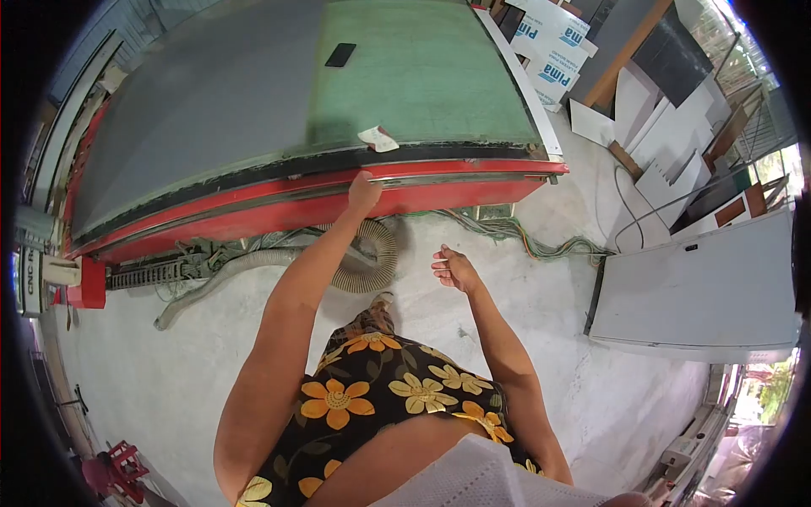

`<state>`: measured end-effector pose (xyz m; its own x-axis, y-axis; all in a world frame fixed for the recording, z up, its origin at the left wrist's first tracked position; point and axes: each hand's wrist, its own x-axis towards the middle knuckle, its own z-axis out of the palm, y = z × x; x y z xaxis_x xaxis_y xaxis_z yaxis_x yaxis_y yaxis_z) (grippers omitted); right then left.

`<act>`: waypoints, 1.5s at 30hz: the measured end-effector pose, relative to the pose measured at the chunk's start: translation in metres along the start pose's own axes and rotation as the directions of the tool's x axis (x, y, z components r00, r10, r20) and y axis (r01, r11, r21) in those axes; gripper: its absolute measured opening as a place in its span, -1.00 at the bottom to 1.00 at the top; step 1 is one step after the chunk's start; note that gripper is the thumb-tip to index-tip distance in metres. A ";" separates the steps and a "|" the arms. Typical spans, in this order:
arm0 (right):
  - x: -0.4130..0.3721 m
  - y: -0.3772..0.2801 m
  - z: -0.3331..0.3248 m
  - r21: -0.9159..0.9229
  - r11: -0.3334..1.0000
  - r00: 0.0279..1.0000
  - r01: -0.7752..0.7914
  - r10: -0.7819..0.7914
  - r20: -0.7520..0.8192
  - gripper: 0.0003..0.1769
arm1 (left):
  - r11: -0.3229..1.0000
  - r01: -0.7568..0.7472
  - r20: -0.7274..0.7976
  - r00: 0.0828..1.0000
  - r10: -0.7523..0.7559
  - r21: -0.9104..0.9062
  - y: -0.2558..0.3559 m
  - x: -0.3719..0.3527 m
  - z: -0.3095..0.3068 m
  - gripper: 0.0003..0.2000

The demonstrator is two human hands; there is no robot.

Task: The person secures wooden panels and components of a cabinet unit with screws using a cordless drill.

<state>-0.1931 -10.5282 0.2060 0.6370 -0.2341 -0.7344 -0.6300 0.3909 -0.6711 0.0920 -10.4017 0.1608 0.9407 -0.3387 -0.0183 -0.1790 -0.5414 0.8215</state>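
Observation:
My left hand (365, 194) reaches forward to the front of a large red-sided machine table (456, 194). Its fingers are closed at the metal rail (465, 179) that runs along that edge; the fingertips are partly hidden. Lower and to the right, my right hand (456, 269) hangs in the air above the floor, fingers apart and slightly bent, holding nothing. Just beyond my left hand, a white scrap with dark red marks (378, 139) lies on the table's edge. A black phone (340, 55) rests farther back on the green part of the top.
A ribbed grey hose (372, 266) coils on the floor under the table. Loose cables (541, 247) trail right toward a light grey cabinet (693, 287). Printed foam boards (557, 42) and panel offcuts (676, 135) lean at the back right. Something red (127, 460) stands at lower left.

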 end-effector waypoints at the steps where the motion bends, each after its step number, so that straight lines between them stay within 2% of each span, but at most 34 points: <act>1: 0.006 -0.007 -0.002 0.013 1.000 1.000 -0.002 0.002 -0.008 -0.49 | 1.000 0.024 -0.025 0.999 -0.024 0.007 -0.002 0.015 0.005 -0.57; 7: 0.041 -0.023 -0.001 0.049 0.998 0.999 -0.040 0.041 -0.022 -0.49 | 0.999 0.039 -0.087 0.996 -0.037 0.022 0.030 0.054 -0.006 -0.60; 10: 0.049 -0.032 0.004 0.047 0.996 0.997 -0.080 0.081 -0.013 -0.54 | 0.998 0.051 -0.070 0.996 -0.054 -0.048 0.038 0.070 -0.007 -0.64; 11: 0.049 -0.038 0.006 0.046 0.994 0.995 -0.095 0.097 -0.027 -0.54 | 0.993 0.109 -0.129 0.985 -0.113 -0.034 0.045 0.072 -0.007 -0.66; 12: 0.053 -0.042 0.008 0.061 0.995 0.997 -0.079 0.080 -0.017 -0.54 | 0.986 0.163 -0.182 0.969 -0.164 -0.023 0.052 0.073 -0.007 -0.69; 14: 0.059 -0.047 0.007 0.101 0.994 0.999 -0.042 0.042 -0.006 -0.53 | 0.994 0.059 -0.267 0.960 -0.080 -0.087 0.054 0.067 -0.007 -0.71; 16: 0.063 -0.059 0.011 0.099 0.994 0.998 -0.056 0.059 -0.029 -0.52 | 0.999 0.024 -0.227 0.974 -0.031 -0.032 0.005 0.091 0.026 -0.73; 18: 0.077 -0.050 0.008 0.169 0.985 0.999 0.044 -0.044 -0.001 -0.52 | 0.984 0.082 -0.247 0.962 -0.120 -0.160 0.033 0.069 0.031 -0.75; 20: 0.075 -0.059 0.007 0.211 0.975 0.997 0.070 -0.072 0.003 -0.51 | 0.957 0.079 -0.144 0.982 -0.123 -0.280 -0.002 0.070 0.066 -0.75; 23: 0.053 -0.082 0.002 0.163 0.982 0.994 0.091 -0.079 -0.078 -0.52 | 0.889 0.205 0.042 0.978 -0.206 -0.410 0.054 0.036 0.071 -0.76; 26: 0.031 -0.085 -0.020 0.220 0.967 0.985 0.127 -0.096 -0.145 -0.53 | 0.912 0.180 0.100 0.983 -0.154 -0.368 0.090 0.016 0.095 -0.77; 29: 0.012 -0.071 -0.052 0.269 0.953 0.970 0.142 -0.080 -0.230 -0.54 | 0.900 0.171 0.213 0.973 -0.090 -0.400 0.111 0.001 0.129 -0.76; 32: -0.017 -0.043 -0.090 0.344 0.922 0.958 0.179 -0.083 -0.276 -0.53 | 0.886 0.144 0.209 0.976 -0.055 -0.441 0.140 -0.034 0.169 -0.77; 35: -0.047 -0.011 -0.131 0.387 0.897 0.942 0.214 -0.084 -0.325 -0.53 | 0.906 0.150 0.355 0.935 0.001 -0.396 0.173 -0.076 0.202 -0.73; 38: -0.093 0.025 -0.177 0.411 0.870 0.914 0.273 -0.101 -0.393 -0.53 | 0.902 0.163 0.423 0.906 0.023 -0.399 0.210 -0.135 0.239 -0.69; 41: -0.154 0.072 -0.230 0.430 0.833 0.883 0.347 -0.135 -0.450 -0.53 | 0.934 0.158 0.503 0.864 0.027 -0.321 0.255 -0.209 0.277 -0.66; 44: -0.209 0.132 -0.286 0.488 0.790 0.844 0.372 -0.069 -0.532 -0.52 | 0.886 0.086 0.575 0.788 0.219 -0.456 0.243 -0.258 0.375 -0.65; 45: -0.230 0.153 -0.300 0.500 0.776 0.829 0.384 -0.051 -0.556 -0.52 | 0.860 0.182 0.637 0.746 0.196 -0.477 0.262 -0.292 0.383 -0.65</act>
<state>-0.5695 -10.6817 0.2422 0.3134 -0.7096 -0.6311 -0.0224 0.6588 -0.7520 -0.3397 -10.7398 0.1635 0.4830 -0.8487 -0.2155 0.1546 -0.1596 0.9750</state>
